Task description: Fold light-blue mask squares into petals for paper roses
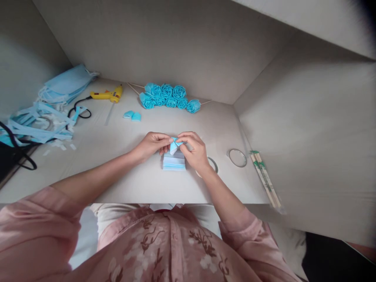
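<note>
Between my hands is a small folded piece of blue and white mask fabric (174,146). My left hand (154,143) pinches its left side between thumb and fingers. On the other side, my right hand (192,148) grips the piece with thumb and forefinger, closed on it. Just below and partly behind the fingers lies a stack of cut blue mask fabric pieces (174,162) on the table. Two small folded blue pieces (132,115) rest further back to the left. A roll of tape (213,163) is partly hidden by my right wrist.
Blue fabric roses (166,91) on sticks lie at the back. A yellow glue gun (106,95), stacked face masks (68,83) and mask scraps (38,124) are at left. Another tape roll (237,158) and packaged wooden sticks (266,180) lie at right, near the side wall (308,137).
</note>
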Available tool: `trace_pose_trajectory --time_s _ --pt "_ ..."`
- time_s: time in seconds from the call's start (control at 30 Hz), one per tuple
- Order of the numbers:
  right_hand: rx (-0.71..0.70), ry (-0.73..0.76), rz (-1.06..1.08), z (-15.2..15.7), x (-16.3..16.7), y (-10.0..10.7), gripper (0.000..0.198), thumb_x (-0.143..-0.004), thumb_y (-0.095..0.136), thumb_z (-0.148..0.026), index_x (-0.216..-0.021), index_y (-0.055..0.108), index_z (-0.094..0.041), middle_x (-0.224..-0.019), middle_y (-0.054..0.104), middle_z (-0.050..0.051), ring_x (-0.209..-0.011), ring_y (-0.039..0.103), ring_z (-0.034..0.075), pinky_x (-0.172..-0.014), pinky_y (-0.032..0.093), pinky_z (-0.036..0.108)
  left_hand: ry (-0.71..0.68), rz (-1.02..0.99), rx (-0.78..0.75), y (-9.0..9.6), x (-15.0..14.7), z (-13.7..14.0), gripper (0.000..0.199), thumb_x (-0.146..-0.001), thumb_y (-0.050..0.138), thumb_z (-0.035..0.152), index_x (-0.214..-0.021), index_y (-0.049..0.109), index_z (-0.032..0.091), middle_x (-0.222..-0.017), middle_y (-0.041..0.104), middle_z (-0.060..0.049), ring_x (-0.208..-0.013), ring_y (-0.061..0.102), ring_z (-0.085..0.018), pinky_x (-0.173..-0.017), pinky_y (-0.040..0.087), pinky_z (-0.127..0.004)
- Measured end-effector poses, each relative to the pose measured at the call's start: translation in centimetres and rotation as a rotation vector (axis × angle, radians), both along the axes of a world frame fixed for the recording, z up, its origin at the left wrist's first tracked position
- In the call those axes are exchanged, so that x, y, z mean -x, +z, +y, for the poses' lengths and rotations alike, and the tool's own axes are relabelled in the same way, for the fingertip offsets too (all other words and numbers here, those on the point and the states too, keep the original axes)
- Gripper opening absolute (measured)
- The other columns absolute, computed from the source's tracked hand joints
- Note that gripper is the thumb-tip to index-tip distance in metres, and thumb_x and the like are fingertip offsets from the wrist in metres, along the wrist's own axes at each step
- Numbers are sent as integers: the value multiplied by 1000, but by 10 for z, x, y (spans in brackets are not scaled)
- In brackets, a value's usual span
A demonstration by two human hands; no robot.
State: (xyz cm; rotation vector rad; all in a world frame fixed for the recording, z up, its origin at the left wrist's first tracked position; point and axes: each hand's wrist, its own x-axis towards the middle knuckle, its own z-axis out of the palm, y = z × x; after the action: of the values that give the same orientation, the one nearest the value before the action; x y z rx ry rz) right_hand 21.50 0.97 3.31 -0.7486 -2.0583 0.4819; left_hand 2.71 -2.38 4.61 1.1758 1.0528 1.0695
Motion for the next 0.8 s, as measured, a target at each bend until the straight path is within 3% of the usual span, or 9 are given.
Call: trace_pose_trajectory --time_s 0.2,0.3,0.43,0.6,0.8 --pt "44 77 -7 -2 1 1 22 -84 53 -11 -92 67 -25 -103 69 4 -100 61 19 -93 47 37 36 -46 -5 -6 0 3 36 -67 77 43 -82 66 12 -52 58 2 -45 49 -8 -42 38 -19" --pt "263 112 78 -5 -1 6 22 -91 50 -27 -108 64 -26 -112 68 5 -107 61 20 -95 47 38 59 -36 -19 -5 -1 3 33 -68 76 41 -80 64 13 -53 57 3 -44 48 -7 -42 38 -19" --pt "549 127 221 -5 -2 8 40 -94 44 -53 -120 58 -26 -110 70 6 -101 64 20 -89 51 37 79 -4 -46 -1 -1 1 31 -69 74 40 -80 64 13 -54 57 3 -46 49 -8 -43 38 -19" --pt "685 118 143 -5 5 3 37 -81 62 -58 -91 65 -22 -79 68 1 -70 62 15 -64 48 27 85 27 -95 1 -1 -1 31 -71 72 42 -81 65 13 -56 57 3 -49 49 -7 -45 39 -18" --pt "619 1 171 -4 7 2 30 -80 66 -48 -70 58 -20 -61 55 -4 -58 50 11 -56 40 24 76 53 -114 1 -2 -1 29 -73 70 40 -80 63 13 -61 58 2 -50 49 -7 -45 40 -18"
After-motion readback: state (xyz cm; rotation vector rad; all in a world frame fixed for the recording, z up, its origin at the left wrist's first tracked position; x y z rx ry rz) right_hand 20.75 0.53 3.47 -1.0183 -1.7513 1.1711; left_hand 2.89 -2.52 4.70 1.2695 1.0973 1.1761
